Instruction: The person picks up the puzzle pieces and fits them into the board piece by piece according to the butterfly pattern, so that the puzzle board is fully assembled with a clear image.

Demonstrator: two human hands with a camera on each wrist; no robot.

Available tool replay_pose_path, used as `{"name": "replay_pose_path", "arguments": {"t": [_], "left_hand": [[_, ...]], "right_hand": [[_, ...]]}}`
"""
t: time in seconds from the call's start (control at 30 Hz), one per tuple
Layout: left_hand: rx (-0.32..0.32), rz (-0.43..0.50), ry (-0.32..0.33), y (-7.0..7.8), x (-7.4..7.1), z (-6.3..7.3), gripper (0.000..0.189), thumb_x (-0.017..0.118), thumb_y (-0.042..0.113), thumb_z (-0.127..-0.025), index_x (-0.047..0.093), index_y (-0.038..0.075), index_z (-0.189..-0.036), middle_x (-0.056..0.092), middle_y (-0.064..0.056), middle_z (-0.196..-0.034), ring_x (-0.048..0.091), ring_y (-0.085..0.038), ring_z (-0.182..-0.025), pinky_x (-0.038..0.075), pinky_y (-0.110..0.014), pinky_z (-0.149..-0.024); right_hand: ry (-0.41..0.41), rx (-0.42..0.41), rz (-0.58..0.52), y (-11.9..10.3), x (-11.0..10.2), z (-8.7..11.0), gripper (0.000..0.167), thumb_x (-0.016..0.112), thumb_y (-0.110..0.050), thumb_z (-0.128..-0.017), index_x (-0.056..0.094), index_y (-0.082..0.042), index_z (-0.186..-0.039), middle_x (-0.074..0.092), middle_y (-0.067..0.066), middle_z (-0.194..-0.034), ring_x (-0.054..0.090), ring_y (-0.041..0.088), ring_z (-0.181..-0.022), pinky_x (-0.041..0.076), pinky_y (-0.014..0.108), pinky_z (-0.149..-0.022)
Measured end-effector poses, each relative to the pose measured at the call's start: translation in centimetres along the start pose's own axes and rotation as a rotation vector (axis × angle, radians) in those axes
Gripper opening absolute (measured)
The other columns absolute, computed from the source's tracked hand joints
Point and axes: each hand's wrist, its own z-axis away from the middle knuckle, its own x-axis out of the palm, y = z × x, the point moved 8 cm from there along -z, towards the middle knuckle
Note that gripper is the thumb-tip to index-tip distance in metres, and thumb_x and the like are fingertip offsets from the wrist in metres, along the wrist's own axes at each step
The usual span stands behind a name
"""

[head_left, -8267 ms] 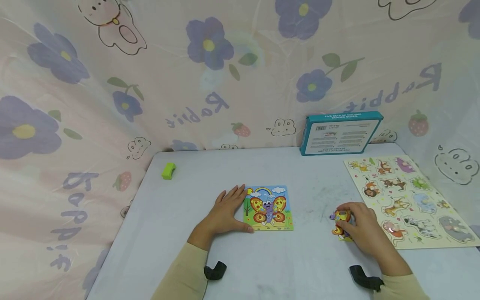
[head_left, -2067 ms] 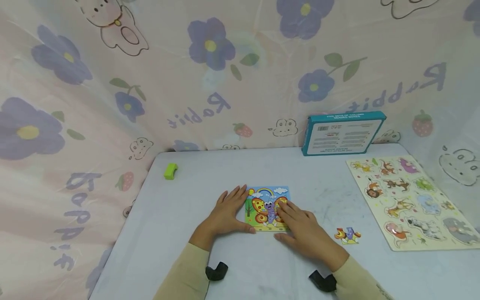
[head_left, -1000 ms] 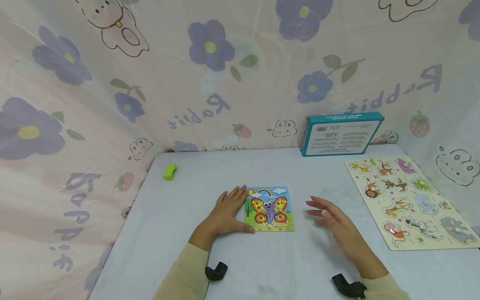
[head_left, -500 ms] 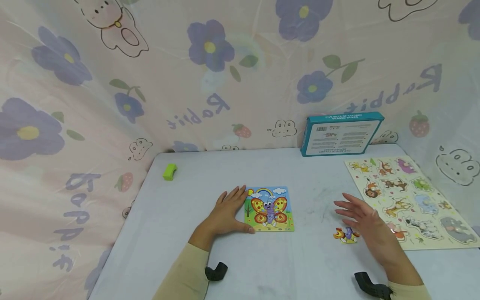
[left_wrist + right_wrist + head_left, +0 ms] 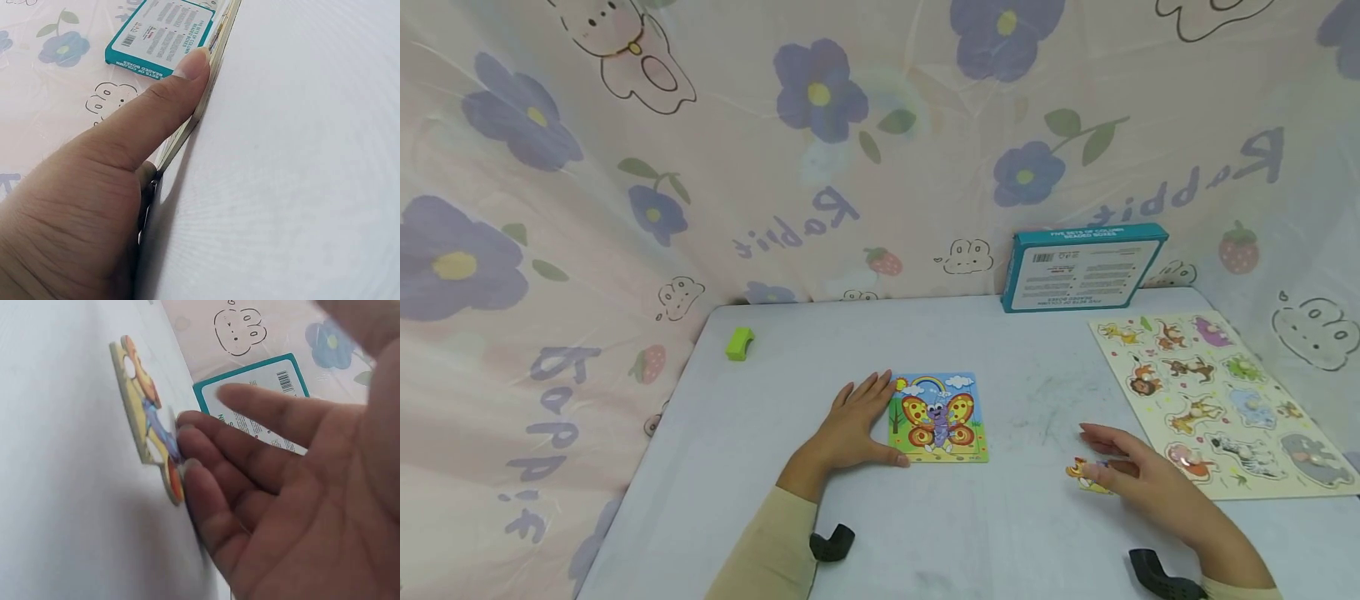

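Note:
A square butterfly puzzle (image 5: 937, 421) lies on the table. My left hand (image 5: 850, 425) rests along its left side, fingers stretched out and thumb at the lower left corner. In the left wrist view, that thumb lies along the edge of the puzzle board (image 5: 204, 106). To the right, my right hand (image 5: 1157, 487) is at a loose puzzle piece (image 5: 1080, 469) showing the butterfly's lower wings and body. In the right wrist view, loosely bent fingertips are at one side of the puzzle piece (image 5: 139, 403), with the blurred thumb apart from it. The hand partly covers the piece in the head view.
A large animal puzzle board (image 5: 1225, 404) lies at the right, close beside my right hand. A teal-edged box (image 5: 1082, 268) stands at the back against the patterned cloth. A green block (image 5: 740, 343) sits at the far left of the white table (image 5: 820, 342).
My right hand, which was touching the butterfly puzzle, has moved right and lowered to the loose piece. The upper butterfly piece seen there earliest is gone from that spot. My left hand stays put.

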Motion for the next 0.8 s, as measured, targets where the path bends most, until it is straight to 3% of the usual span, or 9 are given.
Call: {"name": "replay_pose_path", "arguments": {"t": [0.13,0.2,0.27,0.37,0.43,0.5,0.63,0.8], "left_hand": [[-0.001,-0.009,0.002,-0.1,0.1,-0.1,0.135,0.082,0.083,-0.075,0.021,0.017,-0.176,0.007,0.006,-0.182,-0.001,-0.015,-0.165,-0.003,-0.048,-0.13],[-0.002,-0.009,0.002,-0.1,0.1,-0.1,0.135,0.081,0.083,-0.075,0.021,0.017,-0.176,0.007,0.006,-0.182,-0.001,-0.016,-0.166,-0.004,-0.048,-0.13],[-0.003,-0.006,0.001,-0.1,0.1,-0.1,0.135,0.081,0.083,-0.075,0.021,0.017,-0.176,0.007,0.006,-0.182,0.0,-0.016,-0.166,-0.004,-0.048,-0.13],[-0.004,-0.003,0.001,-0.1,0.1,-0.1,0.136,0.081,0.084,-0.075,0.021,0.017,-0.176,0.007,0.006,-0.182,0.0,-0.017,-0.166,-0.003,-0.049,-0.13],[-0.004,-0.006,0.001,-0.1,0.1,-0.1,0.136,0.081,0.084,-0.075,0.021,0.016,-0.176,0.007,0.005,-0.182,0.0,-0.018,-0.166,-0.003,-0.049,-0.13],[-0.004,-0.008,0.0,0.0,0.0,-0.1,0.136,0.081,0.084,-0.075,0.021,0.016,-0.176,0.007,0.005,-0.182,0.001,-0.018,-0.166,-0.003,-0.049,-0.13],[-0.001,-0.005,0.002,0.1,0.0,0.0,0.135,0.082,0.083,-0.075,0.021,0.016,-0.176,0.008,0.005,-0.182,0.001,-0.018,-0.166,-0.003,-0.049,-0.13],[-0.005,-0.009,0.002,0.0,0.0,0.0,0.136,0.081,0.084,-0.075,0.021,0.016,-0.176,0.007,0.006,-0.182,0.0,-0.017,-0.166,-0.003,-0.049,-0.13]], "right_hand": [[-0.033,-0.024,0.084,0.0,0.4,0.2,0.069,0.081,-0.028,-0.101,0.052,-0.002,-0.159,0.049,0.023,-0.159,0.045,0.027,-0.146,0.031,0.003,-0.099],[-0.039,-0.044,0.127,-0.1,0.5,0.2,0.068,0.083,-0.028,-0.099,0.056,-0.002,-0.156,0.049,0.022,-0.158,0.041,0.043,-0.146,0.022,-0.001,-0.097],[-0.029,-0.073,0.173,-0.3,0.5,0.2,0.065,0.085,-0.026,-0.097,0.06,-0.001,-0.151,0.05,0.022,-0.154,0.041,0.05,-0.143,0.028,0.005,-0.099],[0.007,-0.102,0.26,-0.6,0.6,0.1,0.054,0.088,-0.021,-0.094,0.068,-0.002,-0.141,0.052,0.021,-0.147,0.045,0.049,-0.136,0.04,0.033,-0.107],[0.03,-0.11,0.287,-0.8,0.6,0.0,0.045,0.089,-0.015,-0.092,0.073,-0.005,-0.133,0.053,0.021,-0.142,0.047,0.047,-0.131,0.043,0.053,-0.101],[0.044,-0.094,0.292,-0.9,0.6,-0.2,0.038,0.09,-0.012,-0.091,0.074,-0.007,-0.125,0.054,0.021,-0.138,0.049,0.046,-0.128,0.044,0.063,-0.097],[0.058,-0.054,0.301,-1.1,0.6,-0.4,0.035,0.091,-0.009,-0.09,0.072,-0.01,-0.12,0.06,0.013,-0.127,0.056,0.035,-0.118,0.049,0.053,-0.094],[0.051,-0.022,0.253,-1.5,0.9,-0.7,0.035,0.085,-0.009,-0.096,0.072,-0.01,-0.128,0.069,-0.001,-0.116,0.06,0.017,-0.1,0.054,0.032,-0.08]]}}
